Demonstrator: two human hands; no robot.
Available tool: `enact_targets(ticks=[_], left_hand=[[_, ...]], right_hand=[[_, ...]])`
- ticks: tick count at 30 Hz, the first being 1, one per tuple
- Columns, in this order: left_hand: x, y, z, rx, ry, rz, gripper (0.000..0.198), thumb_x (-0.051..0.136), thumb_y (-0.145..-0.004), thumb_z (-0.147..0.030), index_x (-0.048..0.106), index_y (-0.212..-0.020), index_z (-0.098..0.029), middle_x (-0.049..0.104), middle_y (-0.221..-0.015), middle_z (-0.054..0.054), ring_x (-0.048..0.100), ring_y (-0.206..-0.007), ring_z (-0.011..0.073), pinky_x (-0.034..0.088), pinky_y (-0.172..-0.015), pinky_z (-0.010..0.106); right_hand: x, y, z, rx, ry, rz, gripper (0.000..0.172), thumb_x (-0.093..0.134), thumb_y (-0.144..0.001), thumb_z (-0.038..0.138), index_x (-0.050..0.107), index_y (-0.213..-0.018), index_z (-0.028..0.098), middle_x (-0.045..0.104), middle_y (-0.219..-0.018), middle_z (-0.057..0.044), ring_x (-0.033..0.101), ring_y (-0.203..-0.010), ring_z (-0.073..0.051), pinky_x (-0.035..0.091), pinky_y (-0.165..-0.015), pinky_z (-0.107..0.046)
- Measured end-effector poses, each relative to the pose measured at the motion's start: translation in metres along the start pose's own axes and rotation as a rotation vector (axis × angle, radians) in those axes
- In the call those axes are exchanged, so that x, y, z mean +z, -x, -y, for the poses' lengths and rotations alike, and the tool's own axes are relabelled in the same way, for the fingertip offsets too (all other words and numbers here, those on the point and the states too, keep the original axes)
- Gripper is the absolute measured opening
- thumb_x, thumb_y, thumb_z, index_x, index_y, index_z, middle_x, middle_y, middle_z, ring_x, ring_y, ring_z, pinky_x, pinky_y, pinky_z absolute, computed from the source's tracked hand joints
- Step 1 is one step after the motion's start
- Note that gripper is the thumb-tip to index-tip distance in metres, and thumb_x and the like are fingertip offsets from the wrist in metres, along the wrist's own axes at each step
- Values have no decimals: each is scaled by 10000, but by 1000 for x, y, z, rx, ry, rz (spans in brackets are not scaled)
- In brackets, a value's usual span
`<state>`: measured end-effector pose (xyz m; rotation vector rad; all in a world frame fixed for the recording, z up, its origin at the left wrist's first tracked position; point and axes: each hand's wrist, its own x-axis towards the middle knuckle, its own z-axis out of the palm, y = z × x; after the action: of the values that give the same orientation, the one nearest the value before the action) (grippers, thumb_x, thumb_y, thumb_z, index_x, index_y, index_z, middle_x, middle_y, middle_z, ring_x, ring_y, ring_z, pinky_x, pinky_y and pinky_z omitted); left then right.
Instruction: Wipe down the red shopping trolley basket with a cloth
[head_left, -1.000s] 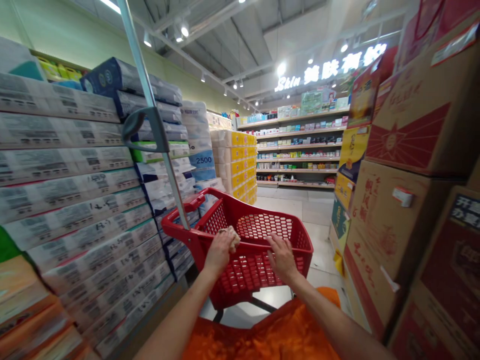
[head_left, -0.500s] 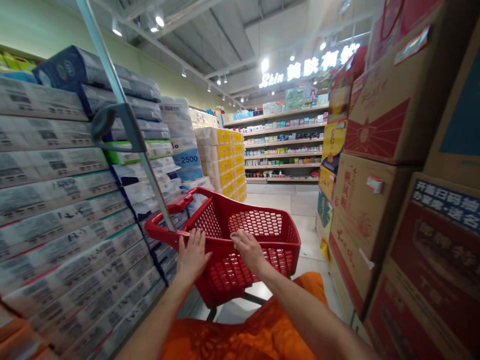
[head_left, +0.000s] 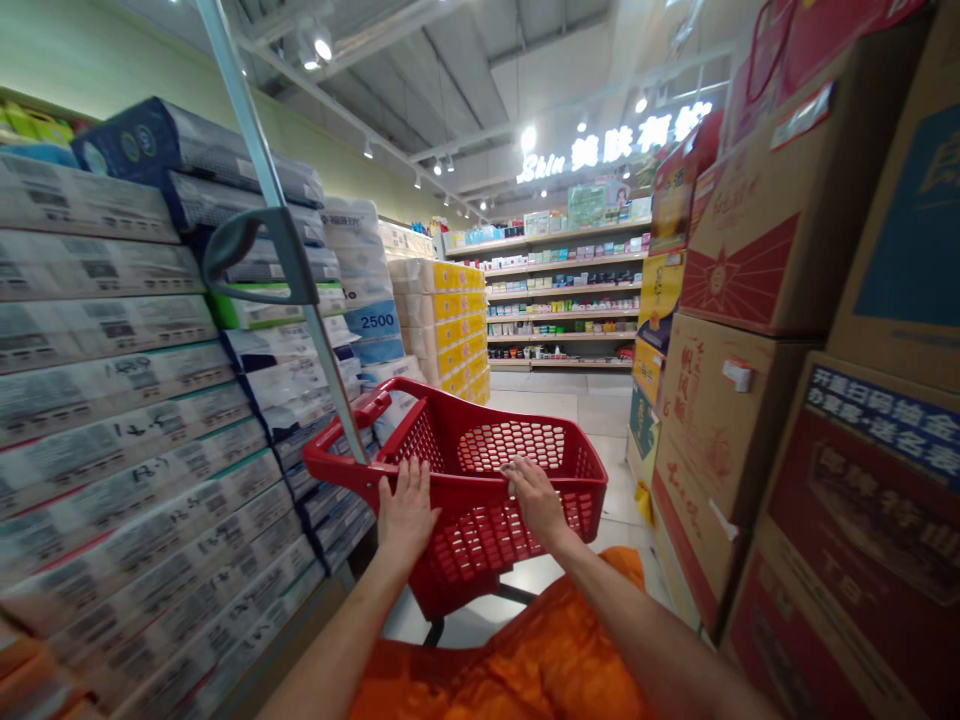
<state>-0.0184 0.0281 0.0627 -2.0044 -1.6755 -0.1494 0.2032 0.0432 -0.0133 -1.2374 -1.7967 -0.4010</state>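
A red plastic shopping cart (head_left: 480, 490) with a perforated basket stands side-on in front of me, and I see nothing inside the visible part of it. My left hand (head_left: 407, 512) lies on the near rim close to the cart's handle end, its fingers stretched out flat. Farther right along that rim is my right hand (head_left: 538, 500), its fingers bent over the edge. A metal pole (head_left: 330, 350) with a grey loop handle (head_left: 289, 255) rises from the cart's handle end.
Stacked paper packs (head_left: 135, 430) wall the left side. Yellow-and-white packs (head_left: 450, 320) stand beyond the cart. Cardboard boxes (head_left: 720, 410) are piled high on the right. A pale tiled floor strip (head_left: 607, 450) leads to product shelves (head_left: 562, 290) at the back.
The cart and its pole have shifted slightly right in view. Both hands have moved right too, the right hand farther along the rim, away from the left.
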Motion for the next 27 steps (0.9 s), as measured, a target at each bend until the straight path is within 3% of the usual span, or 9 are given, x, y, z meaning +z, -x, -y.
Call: enact_targets(ticks=[3, 7, 9, 14, 16, 21, 24, 27], left_hand=[[-3, -1, -3, 8, 11, 29, 599, 460, -774, -263, 276, -1326, -121, 247, -1414, 142, 206, -1294, 279, 178, -1006, 534], [-4, -4, -9, -1, 18, 31, 606, 474, -768, -272, 285, -1322, -112, 263, -1405, 157, 214, -1288, 287, 199, -996, 532], [-4, -5, -11, -14, 17, 17, 626, 489, -759, -285, 289, -1318, -86, 270, -1398, 177, 218, -1283, 302, 209, -989, 533], [-6, -7, -14, -22, -3, 37, 645, 502, -747, -290, 288, -1317, -79, 260, -1401, 179, 214, -1283, 305, 207, -990, 535], [-8, -7, -14, -14, -8, 53, 640, 496, -751, -286, 279, -1322, -95, 249, -1409, 165, 205, -1288, 296, 201, -993, 537], [-9, -7, -17, -29, 9, 59, 635, 491, -750, -273, 276, -1326, -114, 226, -1418, 158, 179, -1300, 292, 188, -997, 545], [-9, -7, -18, -14, 43, 57, 635, 497, -741, -254, 284, -1324, -122, 232, -1417, 151, 177, -1302, 292, 180, -998, 555], [-9, -8, -20, -30, 135, 31, 647, 533, -705, -214, 320, -1308, -120, 251, -1408, 157, 182, -1300, 299, 142, -1008, 569]], right_hand=[[-17, 15, -39, 71, 38, -35, 403, 339, -816, 58, 575, -1108, 206, 501, -1247, -62, 338, -1236, -199, 335, -997, -420], [-43, 42, -97, 309, 125, -199, 363, 335, -805, 100, 596, -1052, 153, 494, -1237, -108, 352, -1220, -227, 349, -969, -444], [-40, 43, -97, 321, 119, -222, 363, 319, -804, 99, 603, -1025, 145, 509, -1213, -114, 366, -1208, -220, 347, -968, -439], [-11, 17, -43, 79, 66, -95, 379, 327, -803, 66, 619, -1004, 200, 533, -1196, -70, 370, -1206, -190, 302, -995, -415], [-12, 13, -37, 65, 93, -67, 369, 344, -810, 83, 603, -1042, 209, 538, -1189, -71, 385, -1190, -198, 288, -993, -426], [-37, 24, -73, 240, 142, -77, 308, 445, -784, 186, 596, -1051, 205, 518, -1200, -94, 416, -1137, -243, 315, -950, -454], [-54, 25, -96, 317, -72, -66, 286, 475, -734, 207, 629, -974, 203, 541, -1161, -88, 447, -1103, -243, 335, -943, -433], [-71, 15, -103, 608, -433, -218, 200, 538, -653, 239, 646, -814, 189, 601, -1023, -82, 504, -1012, -250, 351, -925, -425]])
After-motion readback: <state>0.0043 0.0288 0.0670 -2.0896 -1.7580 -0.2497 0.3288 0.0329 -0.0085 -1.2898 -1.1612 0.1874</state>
